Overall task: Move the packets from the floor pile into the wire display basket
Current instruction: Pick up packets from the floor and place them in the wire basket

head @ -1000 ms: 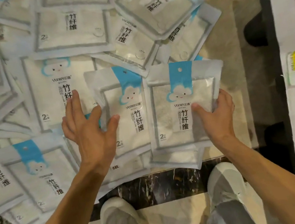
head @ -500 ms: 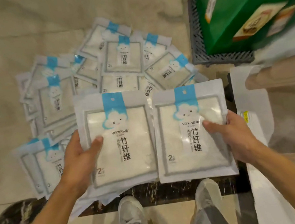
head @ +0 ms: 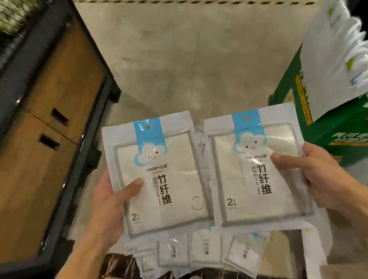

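Both packets have risen from the pile [head: 204, 250] to chest height as the view lifts toward the aisle. Left hand [head: 110, 206] grips the left packet [head: 157, 175], right hand [head: 315, 173] grips the right packet [head: 255, 166], thumbs on top. Basket unseen; many packets remain below them. Labels read "yunlei", "竹纤维", "2"

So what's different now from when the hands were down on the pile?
Both hands came up off the floor pile, each lifting packets with it. The left hand took hold of its packet; a second ago it was only reaching. The right hand kept gripping its packet. The rest stayed on the floor.
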### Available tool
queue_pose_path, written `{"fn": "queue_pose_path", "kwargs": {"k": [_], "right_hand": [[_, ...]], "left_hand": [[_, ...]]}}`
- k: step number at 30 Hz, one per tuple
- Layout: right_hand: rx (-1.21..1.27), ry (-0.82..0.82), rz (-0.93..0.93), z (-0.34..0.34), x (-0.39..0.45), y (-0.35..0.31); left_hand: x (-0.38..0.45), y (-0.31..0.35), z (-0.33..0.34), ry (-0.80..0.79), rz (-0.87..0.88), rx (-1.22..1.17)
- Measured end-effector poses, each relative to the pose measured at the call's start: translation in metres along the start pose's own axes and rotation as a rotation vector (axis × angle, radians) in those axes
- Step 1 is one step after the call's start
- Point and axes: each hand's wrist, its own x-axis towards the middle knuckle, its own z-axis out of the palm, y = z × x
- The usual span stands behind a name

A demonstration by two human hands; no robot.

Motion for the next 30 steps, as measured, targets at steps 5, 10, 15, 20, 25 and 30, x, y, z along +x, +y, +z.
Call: {"fn": "queue_pose_path", "kwargs": {"k": [5, 10, 15, 20, 25, 30], "right_hand": [[-0.031, -0.06, -0.1, 0.066, -0.071, -0.114], [-0.022, -0.156, -0.173, 0.124, -0.139, -0.196], [-0.016, -0.273, -0.22, 0.169, -0.194, -0.242], [-0.044, -0.414, -0.247, 0.199, -0.229, -0.259], [-0.117, -0.58, -0.275, 0.221, -0.258, -0.263], [-0.177, -0.759, -0.278, 0.239, -0.283, -0.254]], "left_hand": [[-0.074, 0.117, -0.05, 0.05, 0.122, -0.091], [-0.154, 0.2, -0.092, 0.09, 0.209, -0.114], [-0.229, 0.248, -0.13, 0.191, 0.317, -0.147], [-0.301, 0.26, -0.15, 0.331, 0.413, -0.167], [-0.376, 0.239, -0.155, 0.448, 0.501, -0.193], [-0.453, 0.201, -0.145, 0.646, 0.529, -0.249]]}}
